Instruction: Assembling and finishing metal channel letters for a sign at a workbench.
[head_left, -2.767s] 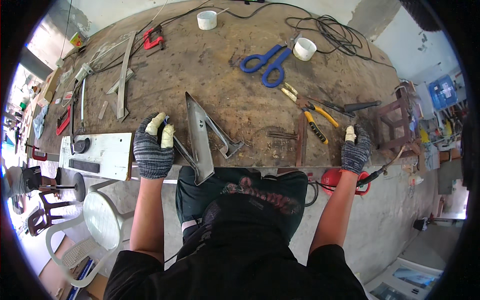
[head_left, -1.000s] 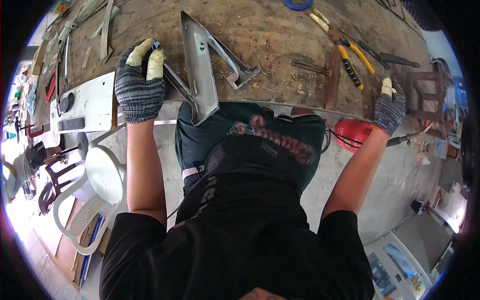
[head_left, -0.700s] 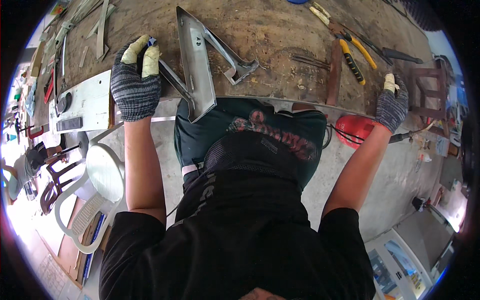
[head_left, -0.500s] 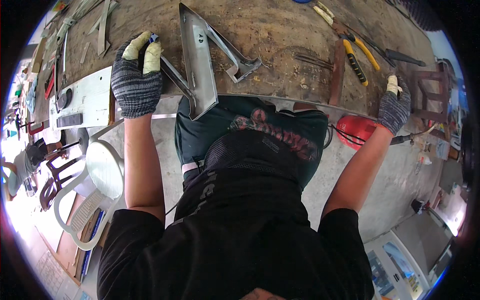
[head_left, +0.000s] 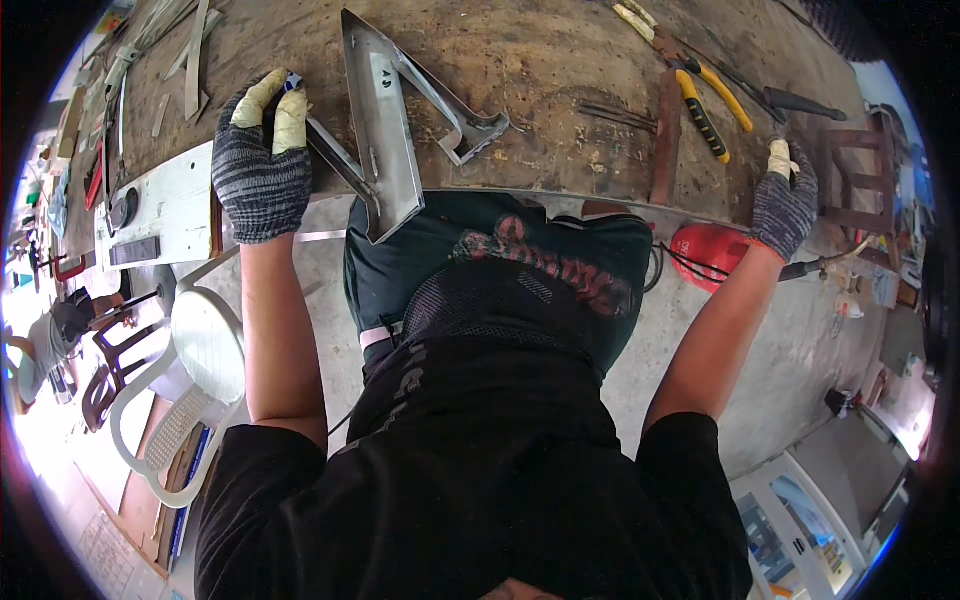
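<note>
My left hand, in a grey knitted glove with taped fingers, is closed with thumb and finger pinching a small blue-and-white thing too small to name. Right beside it lies a bent sheet-metal letter form, shaped like an N with raised walls, its near corner reaching past the table edge. My right hand, gloved the same way, rests by the right table edge with fingers curled. Whatever it may hold is hidden. Closest to it are yellow-and-black handled pliers and a dark-handled tool.
The worn wooden table carries thin rods, a rusty flat bar and metal strips. A white board sits at left. Below are a pale plastic chair, a red rounded object and a brown stool.
The view has shifted slightly, so the table things sit a little further left. My left hand still pinches the small thing; both hands have barely moved.
</note>
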